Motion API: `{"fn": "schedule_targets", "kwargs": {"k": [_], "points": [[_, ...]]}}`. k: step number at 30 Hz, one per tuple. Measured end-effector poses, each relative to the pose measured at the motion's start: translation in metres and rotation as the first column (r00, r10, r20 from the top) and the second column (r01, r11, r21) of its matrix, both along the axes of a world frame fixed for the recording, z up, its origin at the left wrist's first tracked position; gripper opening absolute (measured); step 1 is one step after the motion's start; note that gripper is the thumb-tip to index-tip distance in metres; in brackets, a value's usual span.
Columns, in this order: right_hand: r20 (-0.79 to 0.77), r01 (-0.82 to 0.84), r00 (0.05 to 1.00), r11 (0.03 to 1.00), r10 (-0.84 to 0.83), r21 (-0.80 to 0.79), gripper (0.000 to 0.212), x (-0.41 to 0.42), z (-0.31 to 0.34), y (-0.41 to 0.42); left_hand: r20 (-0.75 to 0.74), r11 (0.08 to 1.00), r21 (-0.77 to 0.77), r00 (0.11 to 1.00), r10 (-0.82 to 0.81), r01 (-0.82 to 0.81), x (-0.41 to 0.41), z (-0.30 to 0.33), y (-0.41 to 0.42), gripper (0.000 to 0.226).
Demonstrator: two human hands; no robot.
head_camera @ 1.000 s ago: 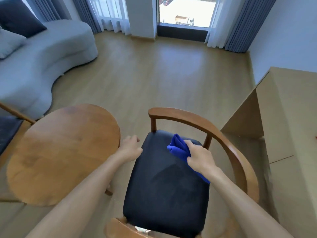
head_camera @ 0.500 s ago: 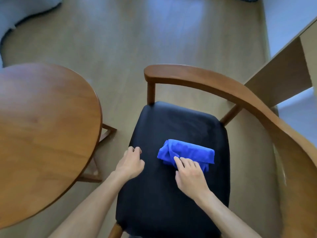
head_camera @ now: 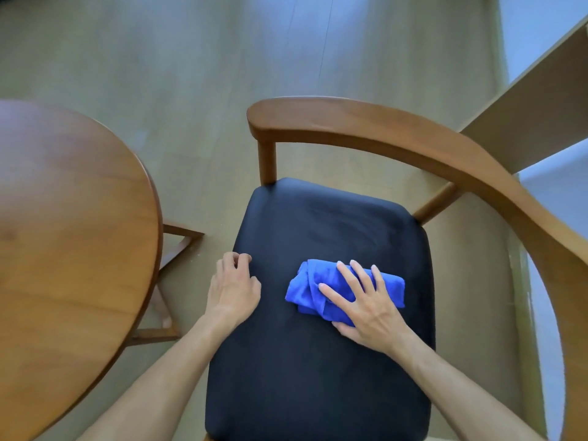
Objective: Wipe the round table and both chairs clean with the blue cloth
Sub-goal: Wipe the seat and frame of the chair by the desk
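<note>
A wooden armchair with a black padded seat [head_camera: 318, 361] and a curved wooden backrest [head_camera: 397, 135] stands right below me. The folded blue cloth [head_camera: 310, 286] lies on the middle of the seat. My right hand [head_camera: 366, 305] presses flat on the cloth with straight, spread fingers. My left hand [head_camera: 234, 289] rests on the seat's left edge, fingers loosely curled and holding nothing. The round wooden table [head_camera: 70, 249] fills the left side. The second chair is out of view.
The table's wooden base frame [head_camera: 171, 246] shows between table and chair. A light wooden panel of a desk or cabinet [head_camera: 534, 122] stands at the upper right, close behind the backrest. Pale wood floor [head_camera: 191, 58] stretches beyond.
The cloth went from gripped in my raised right hand to lying on the seat. My right hand has slid forward onto it and flattened. My view tilted down and closer.
</note>
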State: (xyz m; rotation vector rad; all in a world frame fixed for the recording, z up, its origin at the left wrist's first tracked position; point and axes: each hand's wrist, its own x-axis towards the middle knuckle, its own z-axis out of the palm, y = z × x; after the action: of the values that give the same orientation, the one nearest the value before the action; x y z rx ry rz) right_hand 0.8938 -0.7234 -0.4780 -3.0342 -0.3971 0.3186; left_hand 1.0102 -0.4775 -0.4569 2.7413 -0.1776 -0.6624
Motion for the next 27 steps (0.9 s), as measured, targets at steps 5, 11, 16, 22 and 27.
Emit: {"fn": "schedule_targets", "kwargs": {"k": [5,11,16,22,27], "points": [[0.089,-0.113,0.99,0.993,0.111,0.02,0.071,0.015,-0.012,-0.011,0.097,1.0,0.007,0.995,-0.023,0.023,0.008,-0.012,-0.001,0.044],[0.146,-0.127,0.982,0.99,0.117,0.064,0.062,0.025,-0.021,-0.013,0.091,1.0,-0.005,0.996,0.02,-0.02,0.007,-0.03,0.002,0.05],[0.198,-0.056,0.979,0.994,0.037,0.092,0.057,0.027,-0.024,-0.005,0.036,1.0,-0.01,0.999,0.024,-0.023,0.007,-0.042,0.003,0.057],[0.233,0.013,0.971,0.988,-0.048,0.153,0.054,0.016,-0.028,0.0,-0.009,0.997,-0.065,0.999,0.039,-0.039,0.005,-0.048,0.006,0.058],[0.241,-0.104,0.967,0.989,0.077,0.101,0.057,0.032,-0.026,-0.025,0.009,0.994,-0.095,0.998,0.062,-0.061,0.001,-0.058,0.003,0.059]]}}
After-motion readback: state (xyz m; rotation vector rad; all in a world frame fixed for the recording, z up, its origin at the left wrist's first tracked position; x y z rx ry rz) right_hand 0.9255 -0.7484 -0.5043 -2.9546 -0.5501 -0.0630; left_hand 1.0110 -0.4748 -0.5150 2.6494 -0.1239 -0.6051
